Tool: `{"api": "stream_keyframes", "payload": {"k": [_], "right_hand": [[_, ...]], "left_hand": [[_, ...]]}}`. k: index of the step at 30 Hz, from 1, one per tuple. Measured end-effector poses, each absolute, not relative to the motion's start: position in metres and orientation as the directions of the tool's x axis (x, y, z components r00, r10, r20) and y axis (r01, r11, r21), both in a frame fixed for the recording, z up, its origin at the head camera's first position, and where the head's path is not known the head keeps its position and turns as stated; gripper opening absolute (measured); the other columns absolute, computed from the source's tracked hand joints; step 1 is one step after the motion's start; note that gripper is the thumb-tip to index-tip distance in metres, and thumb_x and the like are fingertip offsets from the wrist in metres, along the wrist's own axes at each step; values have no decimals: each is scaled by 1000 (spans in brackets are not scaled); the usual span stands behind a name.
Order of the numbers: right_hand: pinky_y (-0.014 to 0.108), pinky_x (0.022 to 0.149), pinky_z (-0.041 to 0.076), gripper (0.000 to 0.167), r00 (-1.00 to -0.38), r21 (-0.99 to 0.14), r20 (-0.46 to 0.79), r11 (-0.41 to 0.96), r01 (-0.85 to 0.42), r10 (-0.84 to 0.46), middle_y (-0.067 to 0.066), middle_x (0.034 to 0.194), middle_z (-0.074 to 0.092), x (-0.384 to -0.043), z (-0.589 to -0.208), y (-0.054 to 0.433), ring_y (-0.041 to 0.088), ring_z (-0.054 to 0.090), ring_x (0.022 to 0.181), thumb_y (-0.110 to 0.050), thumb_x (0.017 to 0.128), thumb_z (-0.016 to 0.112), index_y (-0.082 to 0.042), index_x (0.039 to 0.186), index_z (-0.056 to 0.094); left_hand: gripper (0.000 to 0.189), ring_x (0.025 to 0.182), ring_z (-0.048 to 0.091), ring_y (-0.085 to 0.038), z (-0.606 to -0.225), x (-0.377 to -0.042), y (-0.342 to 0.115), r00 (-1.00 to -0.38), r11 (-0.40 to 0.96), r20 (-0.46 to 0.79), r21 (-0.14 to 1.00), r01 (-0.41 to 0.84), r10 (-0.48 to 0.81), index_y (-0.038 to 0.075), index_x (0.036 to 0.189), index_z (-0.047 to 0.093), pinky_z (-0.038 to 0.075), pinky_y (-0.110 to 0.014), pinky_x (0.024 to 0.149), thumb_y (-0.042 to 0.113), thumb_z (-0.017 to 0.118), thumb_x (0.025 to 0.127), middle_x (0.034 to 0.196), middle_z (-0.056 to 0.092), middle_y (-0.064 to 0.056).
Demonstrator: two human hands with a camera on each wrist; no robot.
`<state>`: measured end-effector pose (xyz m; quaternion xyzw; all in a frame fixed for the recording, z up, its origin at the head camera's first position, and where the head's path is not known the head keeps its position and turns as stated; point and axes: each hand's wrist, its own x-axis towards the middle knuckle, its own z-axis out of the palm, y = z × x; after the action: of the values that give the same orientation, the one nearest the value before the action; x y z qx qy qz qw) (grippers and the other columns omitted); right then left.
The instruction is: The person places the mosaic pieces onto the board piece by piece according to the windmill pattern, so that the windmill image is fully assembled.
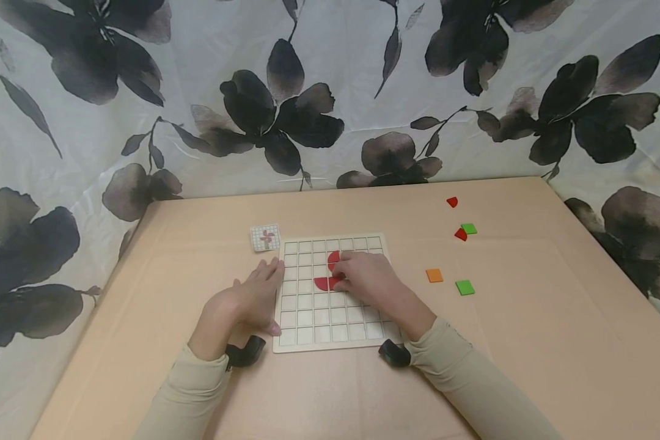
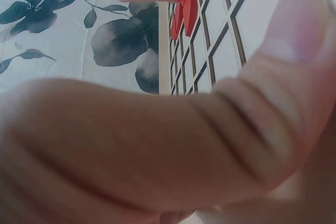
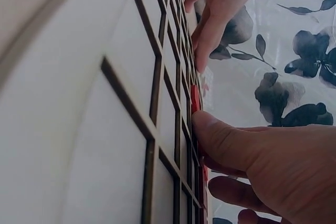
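A white grid board with raised lines lies on the table. On its upper middle squares sit flat red pieces with curved edges: one upper red piece and a lower red row. My right hand reaches over the board from the right, thumb and fingers pinching a red piece at the grid; the fingers partly hide it. My left hand rests along the board's left edge, fingers extended forward and thumb near the lower left side. In the left wrist view, the left thumb lies in front of the grid.
A small pattern card lies beyond the left hand. Right of the board are an orange square, a green square, another green square touching a red piece, and a farther red piece. Floral cloth hangs behind.
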<state>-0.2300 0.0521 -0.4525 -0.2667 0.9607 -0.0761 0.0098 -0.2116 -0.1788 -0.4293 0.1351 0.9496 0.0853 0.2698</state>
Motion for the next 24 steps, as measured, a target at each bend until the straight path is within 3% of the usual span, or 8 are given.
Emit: {"api": "stream_keyframes", "payload": {"k": [11, 15, 18, 24], "right_hand": [[24, 61, 44, 22, -849, -161, 27, 836, -525, -528, -11, 87, 61, -232, -450, 56, 5, 53, 73, -35, 79, 76, -25, 98, 74], [24, 66, 47, 25, -856, -234, 22, 830, -506, -516, -10, 89, 62, -243, -442, 69, 7, 55, 76, -35, 81, 74, -25, 103, 73], [27, 70, 49, 30, -901, -361, 43, 835, -416, -431, -5, 94, 63, -260, -433, 100, 13, 58, 82, -33, 84, 72, -21, 111, 70], [41, 78, 49, 35, -969, -541, 218, 811, -221, -119, 13, 107, 64, -306, -442, 209, 29, 59, 96, -23, 90, 66, -8, 121, 64]], "left_hand": [[132, 148, -1, -36, -428, -213, -179, -817, 948, -486, 229, 223, 309, 4, 153, 6, 12, -72, 107, 38, 88, 55, 161, 2, -14], [131, 148, 0, -37, -425, -214, -179, -822, 945, -475, 236, 226, 315, 3, 153, 6, 12, -73, 106, 37, 88, 55, 161, 2, -15], [130, 147, 0, -37, -426, -212, -179, -824, 943, -468, 246, 225, 319, 3, 152, 7, 12, -73, 106, 36, 88, 56, 161, 2, -15], [128, 147, 0, -37, -428, -206, -180, -818, 938, -474, 266, 220, 326, 3, 152, 7, 11, -74, 105, 34, 88, 58, 161, 3, -15]]}}
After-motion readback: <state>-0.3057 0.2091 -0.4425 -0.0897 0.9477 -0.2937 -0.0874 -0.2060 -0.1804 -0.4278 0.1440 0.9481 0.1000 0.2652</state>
